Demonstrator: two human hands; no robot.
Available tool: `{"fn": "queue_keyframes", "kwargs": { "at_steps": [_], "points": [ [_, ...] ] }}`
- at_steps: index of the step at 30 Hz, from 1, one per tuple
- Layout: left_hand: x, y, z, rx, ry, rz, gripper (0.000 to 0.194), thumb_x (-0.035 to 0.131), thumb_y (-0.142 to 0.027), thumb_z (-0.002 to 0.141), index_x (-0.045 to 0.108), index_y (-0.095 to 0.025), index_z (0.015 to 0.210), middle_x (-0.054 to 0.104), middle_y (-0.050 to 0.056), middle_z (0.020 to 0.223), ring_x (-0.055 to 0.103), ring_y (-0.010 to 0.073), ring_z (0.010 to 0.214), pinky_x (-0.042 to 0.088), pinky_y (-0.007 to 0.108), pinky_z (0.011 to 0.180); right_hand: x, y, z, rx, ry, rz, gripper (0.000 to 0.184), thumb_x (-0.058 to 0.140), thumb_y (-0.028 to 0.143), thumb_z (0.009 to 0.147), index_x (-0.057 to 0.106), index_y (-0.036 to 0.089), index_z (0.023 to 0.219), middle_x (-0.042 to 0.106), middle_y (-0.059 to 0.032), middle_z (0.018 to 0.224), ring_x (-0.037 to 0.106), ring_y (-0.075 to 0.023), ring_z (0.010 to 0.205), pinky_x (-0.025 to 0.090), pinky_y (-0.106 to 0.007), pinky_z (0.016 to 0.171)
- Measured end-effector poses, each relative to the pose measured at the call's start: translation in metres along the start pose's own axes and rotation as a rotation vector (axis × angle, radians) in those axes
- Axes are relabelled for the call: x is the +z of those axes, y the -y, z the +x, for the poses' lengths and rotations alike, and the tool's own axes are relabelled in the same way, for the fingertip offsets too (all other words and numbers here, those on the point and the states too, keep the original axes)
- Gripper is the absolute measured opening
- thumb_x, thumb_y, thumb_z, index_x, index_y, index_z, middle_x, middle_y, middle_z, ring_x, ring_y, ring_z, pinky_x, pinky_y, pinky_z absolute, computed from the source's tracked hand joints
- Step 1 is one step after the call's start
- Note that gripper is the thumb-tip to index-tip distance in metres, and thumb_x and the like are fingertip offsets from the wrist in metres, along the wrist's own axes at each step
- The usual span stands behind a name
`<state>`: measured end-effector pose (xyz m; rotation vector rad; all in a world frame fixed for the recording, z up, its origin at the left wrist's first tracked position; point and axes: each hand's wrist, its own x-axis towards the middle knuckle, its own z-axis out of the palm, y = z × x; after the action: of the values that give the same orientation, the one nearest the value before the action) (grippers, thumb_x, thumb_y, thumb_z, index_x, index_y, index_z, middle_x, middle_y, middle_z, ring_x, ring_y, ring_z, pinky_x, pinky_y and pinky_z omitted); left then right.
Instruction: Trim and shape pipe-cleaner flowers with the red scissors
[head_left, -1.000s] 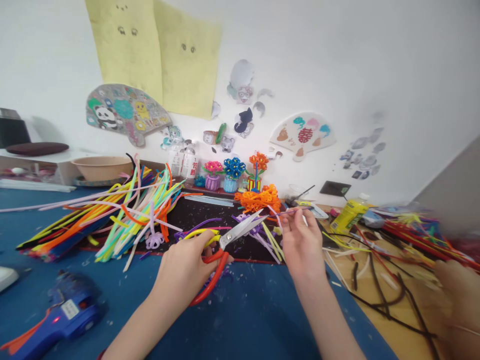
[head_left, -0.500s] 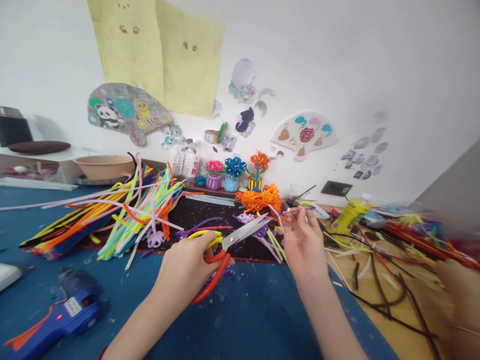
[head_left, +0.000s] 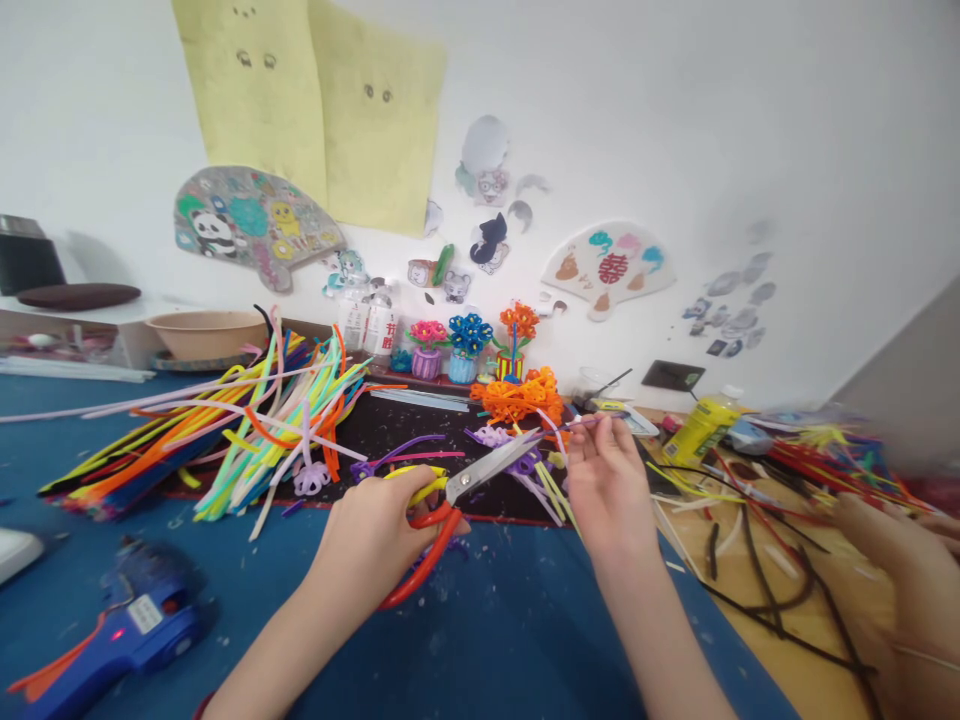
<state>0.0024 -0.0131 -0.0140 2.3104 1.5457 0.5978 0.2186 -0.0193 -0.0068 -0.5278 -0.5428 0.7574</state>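
Left hand: your fingers are closed around the red-and-yellow handles of the steel-bladed scissors, whose points slant up and to the right.
Right hand: palm turned partly upward, you pinch a thin, straight purple craft stem between thumb and fingertips.
Purple stem: raised above the far part of the tabletop covered in blue, running from your right fingertips toward the scissor points.
Blades: drawn nearly together, tips at the stem's free end; whether they touch it, you cannot tell at this size.
Step in hand: judged from the pose, trimming or working the stem's end with the scissors.
Next move: it would call for a steady right pinch, the tips aligned on the stem, and your right fingertips clear of the blades.
Black rectangular mat: beyond your hands, toward the tabletop's far edge, with a heap of orange looped fuzzy stems at its far right.
Blue plastic glue gun: near the tabletop's near-left corner, red light showing.
Co-worker's hand: blurred, at far right.
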Motion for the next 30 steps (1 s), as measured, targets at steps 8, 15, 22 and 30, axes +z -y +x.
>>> {"fn": "queue_keyframes", "kwargs": {
  "at_steps": [8, 15, 22, 30],
  "points": [
    [0.000, 0.000, 0.001, 0.015, 0.026, -0.043, 0.030, 0.063, -0.054, 0.071, 0.056, -0.025, 0.073, 0.060, -0.006, 0.063, 0.050, 0.0126, 0.057, 0.025, 0.021, 0.053, -0.001, 0.000, 0.001, 0.025, -0.017, 0.034, 0.017, 0.081, 0.020, 0.066, 0.066, 0.017, 0.074, 0.067, 0.0047, 0.072, 0.062, -0.0055, 0.069, 0.051, -0.015, 0.068],
    [0.003, 0.002, 0.002, 0.033, 0.063, -0.083, 0.032, 0.064, -0.055, 0.069, 0.056, -0.024, 0.071, 0.055, -0.006, 0.060, 0.046, 0.0124, 0.058, 0.026, 0.021, 0.053, -0.002, 0.000, 0.002, 0.069, -0.044, 0.050, 0.014, 0.078, 0.018, 0.069, 0.066, 0.017, 0.075, 0.066, 0.0041, 0.073, 0.062, -0.0054, 0.069, 0.050, -0.016, 0.068],
    [-0.001, 0.001, 0.001, 0.021, 0.065, -0.060, 0.032, 0.064, -0.057, 0.069, 0.061, -0.025, 0.074, 0.062, -0.004, 0.064, 0.054, 0.0148, 0.060, 0.028, 0.021, 0.053, 0.005, 0.003, -0.003, 0.105, 0.070, -0.079, 0.016, 0.075, 0.028, 0.072, 0.067, 0.017, 0.080, 0.061, 0.0028, 0.068, 0.057, -0.0082, 0.062, 0.048, -0.020, 0.059],
    [-0.004, 0.001, 0.000, 0.033, 0.010, -0.049, 0.032, 0.061, -0.054, 0.073, 0.069, -0.028, 0.089, 0.071, 0.000, 0.073, 0.065, 0.0186, 0.069, 0.034, 0.021, 0.057, 0.008, -0.001, -0.011, -0.093, 0.144, -0.434, 0.022, 0.075, 0.033, 0.072, 0.067, 0.015, 0.082, 0.061, 0.0022, 0.062, 0.050, -0.0078, 0.051, 0.040, -0.021, 0.049]
  ]
}}
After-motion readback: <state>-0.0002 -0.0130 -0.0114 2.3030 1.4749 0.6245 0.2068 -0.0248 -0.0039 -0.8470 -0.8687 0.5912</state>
